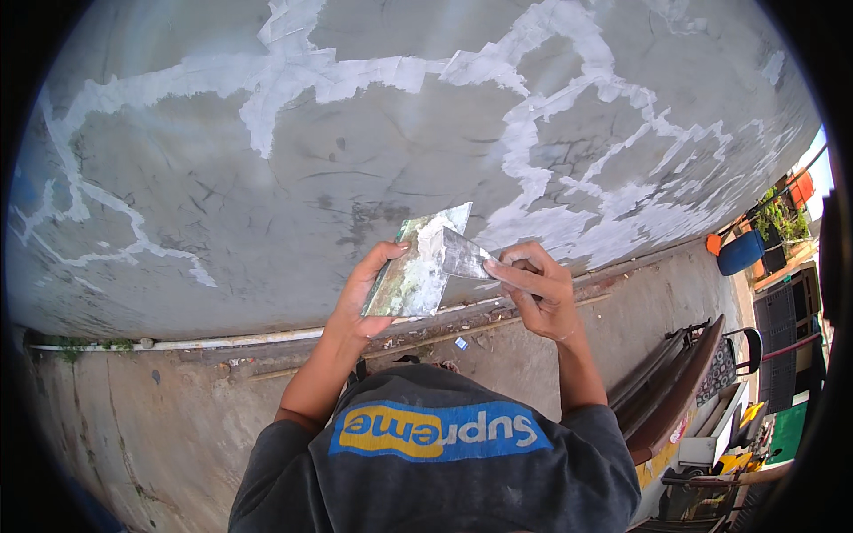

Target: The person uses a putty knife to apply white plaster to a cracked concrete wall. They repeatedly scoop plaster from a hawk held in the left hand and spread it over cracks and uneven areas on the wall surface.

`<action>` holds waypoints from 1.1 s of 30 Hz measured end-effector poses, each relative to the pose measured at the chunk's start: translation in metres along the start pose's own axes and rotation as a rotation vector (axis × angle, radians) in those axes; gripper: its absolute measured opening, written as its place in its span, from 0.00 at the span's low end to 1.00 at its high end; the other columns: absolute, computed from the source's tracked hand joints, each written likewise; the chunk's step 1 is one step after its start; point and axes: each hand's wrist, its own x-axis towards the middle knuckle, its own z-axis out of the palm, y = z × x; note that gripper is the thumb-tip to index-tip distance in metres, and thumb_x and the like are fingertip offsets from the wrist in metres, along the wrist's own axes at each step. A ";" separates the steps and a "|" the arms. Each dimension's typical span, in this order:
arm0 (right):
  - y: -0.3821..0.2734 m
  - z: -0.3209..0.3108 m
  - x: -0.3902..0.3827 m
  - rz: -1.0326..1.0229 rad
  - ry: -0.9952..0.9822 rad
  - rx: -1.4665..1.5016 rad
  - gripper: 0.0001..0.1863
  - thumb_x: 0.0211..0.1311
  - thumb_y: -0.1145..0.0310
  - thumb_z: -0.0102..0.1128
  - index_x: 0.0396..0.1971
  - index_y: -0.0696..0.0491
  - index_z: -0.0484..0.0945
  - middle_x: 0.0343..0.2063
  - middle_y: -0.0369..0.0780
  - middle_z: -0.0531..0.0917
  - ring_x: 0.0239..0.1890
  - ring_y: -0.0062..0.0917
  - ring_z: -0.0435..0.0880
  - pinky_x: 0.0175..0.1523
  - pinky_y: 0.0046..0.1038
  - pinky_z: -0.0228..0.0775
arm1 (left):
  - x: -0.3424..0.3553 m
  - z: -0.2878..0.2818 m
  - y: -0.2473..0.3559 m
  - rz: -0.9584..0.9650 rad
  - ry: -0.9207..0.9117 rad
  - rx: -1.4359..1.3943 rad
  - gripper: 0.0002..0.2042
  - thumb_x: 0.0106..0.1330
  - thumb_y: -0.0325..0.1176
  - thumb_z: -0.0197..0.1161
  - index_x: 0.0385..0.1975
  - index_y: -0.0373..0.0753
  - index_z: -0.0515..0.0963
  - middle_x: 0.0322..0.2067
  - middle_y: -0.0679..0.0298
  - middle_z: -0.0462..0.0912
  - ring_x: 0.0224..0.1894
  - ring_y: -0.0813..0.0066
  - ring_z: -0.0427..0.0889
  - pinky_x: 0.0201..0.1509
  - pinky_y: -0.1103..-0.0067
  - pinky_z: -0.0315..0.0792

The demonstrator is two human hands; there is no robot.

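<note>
My left hand [369,289] grips a flat rectangular board [391,289] by its left edge, thumb on top and the other fingers beneath. White filler paste [423,262] is smeared over the board's face. In my right hand [538,284] is a scraper with a thin grey blade [465,255], pinched between thumb and fingers. The blade's left edge meets the paste on the board. Beyond both hands rises a grey plastered wall [355,151], crossed by branching bands of white filler [373,78].
A white pipe [222,341] runs along the wall's foot, above a concrete floor [204,400]. At right are a long brown curved object [680,395], a blue barrel [740,253], plants [780,220] and a dark gate [776,333]. Small litter [460,343] lies near the wall.
</note>
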 end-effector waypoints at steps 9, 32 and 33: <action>0.031 -0.084 -0.040 -0.075 -0.109 -0.204 0.34 0.37 0.86 0.57 0.48 0.42 0.83 0.36 0.38 0.78 0.23 0.22 0.74 0.26 0.22 0.67 | 0.033 0.016 -0.053 0.186 0.119 0.314 0.20 0.65 0.32 0.51 0.57 0.33 0.66 0.46 0.56 0.78 0.44 0.70 0.83 0.47 0.74 0.80; 0.004 -0.230 0.121 -0.166 0.203 -0.686 0.08 0.64 0.64 0.57 0.33 0.53 0.76 0.16 0.43 0.77 0.18 0.34 0.75 0.26 0.30 0.65 | -0.020 -0.020 -0.107 0.696 0.519 0.342 0.21 0.62 0.34 0.54 0.54 0.35 0.67 0.43 0.56 0.79 0.41 0.66 0.83 0.45 0.69 0.80; -0.007 -0.240 0.139 -0.218 0.286 -0.759 0.09 0.63 0.62 0.59 0.31 0.53 0.76 0.16 0.42 0.77 0.18 0.34 0.75 0.26 0.30 0.64 | -0.020 -0.023 -0.107 0.695 0.509 0.330 0.20 0.62 0.34 0.54 0.54 0.35 0.67 0.43 0.56 0.79 0.41 0.65 0.83 0.45 0.69 0.80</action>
